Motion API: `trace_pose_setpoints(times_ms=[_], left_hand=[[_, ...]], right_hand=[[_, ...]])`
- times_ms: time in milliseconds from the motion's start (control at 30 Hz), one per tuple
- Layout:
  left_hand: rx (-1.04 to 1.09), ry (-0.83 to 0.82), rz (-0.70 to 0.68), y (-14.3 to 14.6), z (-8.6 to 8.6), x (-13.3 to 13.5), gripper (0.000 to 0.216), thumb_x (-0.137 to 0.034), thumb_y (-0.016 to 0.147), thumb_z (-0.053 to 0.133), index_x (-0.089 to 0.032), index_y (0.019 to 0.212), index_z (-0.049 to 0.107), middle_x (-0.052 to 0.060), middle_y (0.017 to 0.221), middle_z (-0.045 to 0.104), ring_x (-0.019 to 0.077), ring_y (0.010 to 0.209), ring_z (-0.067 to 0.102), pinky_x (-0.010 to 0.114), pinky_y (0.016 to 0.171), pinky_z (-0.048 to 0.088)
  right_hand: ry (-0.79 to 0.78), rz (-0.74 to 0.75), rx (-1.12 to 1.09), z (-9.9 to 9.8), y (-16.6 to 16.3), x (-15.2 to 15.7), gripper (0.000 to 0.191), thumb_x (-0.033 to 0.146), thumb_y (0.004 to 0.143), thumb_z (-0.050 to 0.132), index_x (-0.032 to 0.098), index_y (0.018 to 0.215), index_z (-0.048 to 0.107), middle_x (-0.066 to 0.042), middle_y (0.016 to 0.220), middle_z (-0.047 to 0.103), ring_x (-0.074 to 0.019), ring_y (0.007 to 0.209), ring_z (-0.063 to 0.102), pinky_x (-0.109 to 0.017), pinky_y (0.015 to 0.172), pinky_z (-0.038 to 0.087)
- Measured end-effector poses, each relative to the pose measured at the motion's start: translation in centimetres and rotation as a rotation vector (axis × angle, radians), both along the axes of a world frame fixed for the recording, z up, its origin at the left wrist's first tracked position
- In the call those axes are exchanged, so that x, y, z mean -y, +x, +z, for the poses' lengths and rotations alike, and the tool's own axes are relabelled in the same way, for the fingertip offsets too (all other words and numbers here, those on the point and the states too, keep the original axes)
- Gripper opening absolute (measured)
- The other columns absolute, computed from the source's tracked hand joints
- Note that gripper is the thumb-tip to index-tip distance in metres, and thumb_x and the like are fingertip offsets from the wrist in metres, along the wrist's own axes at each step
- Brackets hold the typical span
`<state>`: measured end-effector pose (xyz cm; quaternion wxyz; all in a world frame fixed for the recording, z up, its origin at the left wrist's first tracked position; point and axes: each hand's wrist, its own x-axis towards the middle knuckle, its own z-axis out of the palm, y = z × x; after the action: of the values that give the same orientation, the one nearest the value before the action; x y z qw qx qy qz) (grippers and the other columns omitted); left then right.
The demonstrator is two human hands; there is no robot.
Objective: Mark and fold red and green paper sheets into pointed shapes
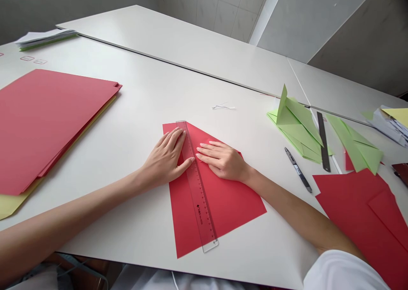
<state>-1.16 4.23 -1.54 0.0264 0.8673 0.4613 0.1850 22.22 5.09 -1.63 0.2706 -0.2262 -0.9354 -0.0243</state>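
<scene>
A sheet of red paper point(236, 200) lies on the white table in front of me, its upper right edge slanting. Across it, running from top to bottom, rests a clear plastic ruler point(202, 213) whose lower end juts past the paper's edge. My left hand point(168, 154) lies flat over the ruler's upper part, fingers stretched out and thumb across it. To the right of the ruler, my right hand point(223, 159) rests on the red paper with its fingers extended. Part of the sheet is hidden under both hands.
A stack of red sheets point(51, 124) over yellow ones lies at left. At right are folded green papers point(296, 128), a dark ruler point(323, 141), a pen point(298, 169) and more red paper point(357, 205). Thin white strips point(223, 107) lie beyond my hands.
</scene>
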Motion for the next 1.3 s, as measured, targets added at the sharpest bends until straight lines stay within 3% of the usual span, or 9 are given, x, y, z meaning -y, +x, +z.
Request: trace_pose_setpoints(times_ms=[1300], left_hand=[[0.025, -0.005, -0.025, -0.17, 0.08, -0.21, 0.07, -0.055, 0.093, 0.037, -0.012, 0.147, 0.026, 0.019, 0.146, 0.037, 0.0363, 0.135, 0.037, 0.052, 0.112, 0.032]], right_hand=[[-0.071, -0.001, -0.012, -0.31, 0.05, 0.07, 0.032, 0.007, 0.089, 0.051, 0.016, 0.114, 0.069, -0.01, 0.123, 0.068, -0.0205, 0.122, 0.059, -0.04, 0.107, 0.047]])
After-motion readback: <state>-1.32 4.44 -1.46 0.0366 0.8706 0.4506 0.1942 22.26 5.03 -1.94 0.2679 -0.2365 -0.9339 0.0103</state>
